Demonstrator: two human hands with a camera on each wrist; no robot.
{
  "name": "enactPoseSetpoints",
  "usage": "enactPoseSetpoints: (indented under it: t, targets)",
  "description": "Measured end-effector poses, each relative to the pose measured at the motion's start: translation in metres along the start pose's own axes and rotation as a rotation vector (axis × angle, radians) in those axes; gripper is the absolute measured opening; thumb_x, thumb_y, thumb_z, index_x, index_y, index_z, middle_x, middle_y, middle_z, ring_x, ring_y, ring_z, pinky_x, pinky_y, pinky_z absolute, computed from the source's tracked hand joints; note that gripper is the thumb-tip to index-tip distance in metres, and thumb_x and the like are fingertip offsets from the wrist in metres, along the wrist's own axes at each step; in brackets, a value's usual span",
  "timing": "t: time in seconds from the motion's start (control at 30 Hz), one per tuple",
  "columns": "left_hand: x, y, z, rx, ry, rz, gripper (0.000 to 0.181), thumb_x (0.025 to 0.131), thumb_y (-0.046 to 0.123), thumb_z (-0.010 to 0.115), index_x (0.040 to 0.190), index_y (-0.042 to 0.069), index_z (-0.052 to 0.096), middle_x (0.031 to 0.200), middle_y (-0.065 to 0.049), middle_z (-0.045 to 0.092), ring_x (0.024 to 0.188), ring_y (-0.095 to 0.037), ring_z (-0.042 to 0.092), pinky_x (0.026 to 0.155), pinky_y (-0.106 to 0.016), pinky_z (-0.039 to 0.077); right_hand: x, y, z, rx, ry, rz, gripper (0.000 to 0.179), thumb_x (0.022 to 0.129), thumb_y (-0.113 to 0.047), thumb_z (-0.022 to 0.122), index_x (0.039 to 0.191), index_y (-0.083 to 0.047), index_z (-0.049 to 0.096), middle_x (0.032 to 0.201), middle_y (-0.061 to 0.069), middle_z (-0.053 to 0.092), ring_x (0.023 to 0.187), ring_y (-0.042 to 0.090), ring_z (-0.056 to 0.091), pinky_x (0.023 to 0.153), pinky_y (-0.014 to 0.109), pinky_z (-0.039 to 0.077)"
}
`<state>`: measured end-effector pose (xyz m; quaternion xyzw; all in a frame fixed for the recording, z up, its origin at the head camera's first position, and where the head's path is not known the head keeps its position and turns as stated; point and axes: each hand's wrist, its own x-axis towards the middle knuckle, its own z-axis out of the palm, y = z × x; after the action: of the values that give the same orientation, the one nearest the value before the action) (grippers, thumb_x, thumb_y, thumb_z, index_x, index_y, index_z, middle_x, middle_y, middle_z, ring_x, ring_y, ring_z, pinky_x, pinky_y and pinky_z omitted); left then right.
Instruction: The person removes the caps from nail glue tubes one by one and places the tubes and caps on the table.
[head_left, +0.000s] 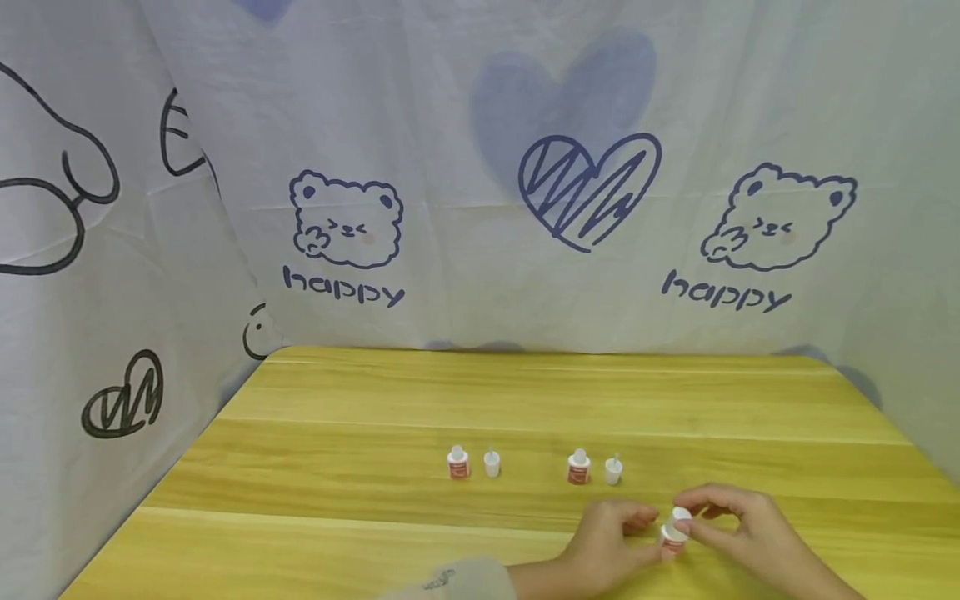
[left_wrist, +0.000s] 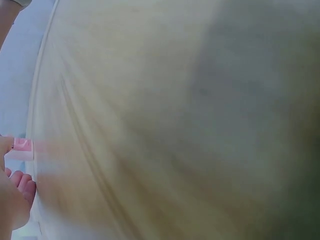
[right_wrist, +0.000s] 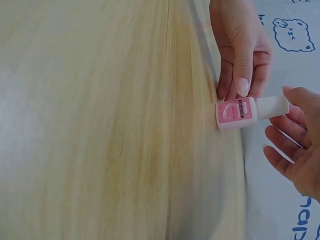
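Observation:
A small white bottle with a pink label (right_wrist: 236, 113) stands upright on the table at the front right. My left hand (head_left: 604, 546) pinches its body between thumb and fingers, low near the tabletop. From the other side my right hand (head_left: 750, 529) has thumb and forefinger on its white cap (right_wrist: 272, 106), which sits on the bottle's neck. The remaining right fingers curve loosely beside it. In the left wrist view only a piece of the pink label (left_wrist: 22, 144) shows at the left edge.
Farther back stand two similar bottles, one left (head_left: 458, 463) and one nearer the middle (head_left: 578, 467). Beside each is a detached white cap, left (head_left: 492, 463) and right (head_left: 613, 471), with a thin stem pointing up. A printed cloth (head_left: 465, 300) hangs behind the wooden table (head_left: 337, 483).

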<state>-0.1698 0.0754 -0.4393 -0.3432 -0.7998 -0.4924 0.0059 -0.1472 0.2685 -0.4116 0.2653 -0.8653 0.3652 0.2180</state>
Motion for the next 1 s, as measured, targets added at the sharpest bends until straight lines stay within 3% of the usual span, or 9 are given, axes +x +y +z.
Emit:
enactPoseSetpoints:
  t: [0.27, 0.47, 0.83, 1.0]
  targets:
    - [0.0046, -0.0007, 0.0070, 0.072, 0.041, 0.080, 0.023, 0.079, 0.018, 0.075, 0.097, 0.004, 0.071, 0.094, -0.003, 0.073, 0.083, 0.005, 0.060, 0.071, -0.003, 0.045, 0.0002, -0.0039, -0.0009, -0.005, -0.036, 0.051, 0.016, 0.073, -0.002, 0.075, 0.086, -0.010, 0.069, 0.083, -0.013, 0.069, 0.076, -0.007, 0.056, 0.060, 0.018, 0.048]
    - [0.0068, -0.0004, 0.0097, 0.071, 0.033, 0.036, 0.022, 0.079, 0.018, 0.074, 0.097, 0.005, 0.072, 0.093, -0.001, 0.073, 0.083, 0.007, 0.059, 0.070, -0.003, 0.045, 0.0012, -0.0040, -0.0031, 0.000, -0.080, 0.090, 0.013, 0.076, -0.005, 0.073, 0.086, -0.012, 0.069, 0.083, -0.015, 0.068, 0.075, -0.007, 0.055, 0.059, 0.018, 0.047]
    - [0.0085, 0.0035, 0.0097, 0.089, 0.016, 0.062, 0.013, 0.081, 0.013, 0.072, 0.091, 0.006, 0.074, 0.084, -0.001, 0.074, 0.077, 0.011, 0.058, 0.068, 0.000, 0.044, 0.0022, -0.0032, -0.0040, 0.053, -0.080, 0.034, 0.015, 0.075, 0.000, 0.073, 0.086, -0.008, 0.069, 0.083, -0.012, 0.069, 0.075, -0.006, 0.058, 0.060, 0.017, 0.049]
    - [0.0077, 0.0033, 0.0094, 0.066, 0.008, 0.042, 0.013, 0.081, 0.014, 0.072, 0.090, 0.005, 0.073, 0.083, -0.002, 0.074, 0.074, 0.011, 0.058, 0.066, 0.000, 0.043, 0.0023, -0.0028, -0.0019, 0.065, -0.075, 0.006, 0.016, 0.074, 0.001, 0.073, 0.086, -0.008, 0.069, 0.082, -0.012, 0.069, 0.074, -0.005, 0.059, 0.060, 0.017, 0.050]
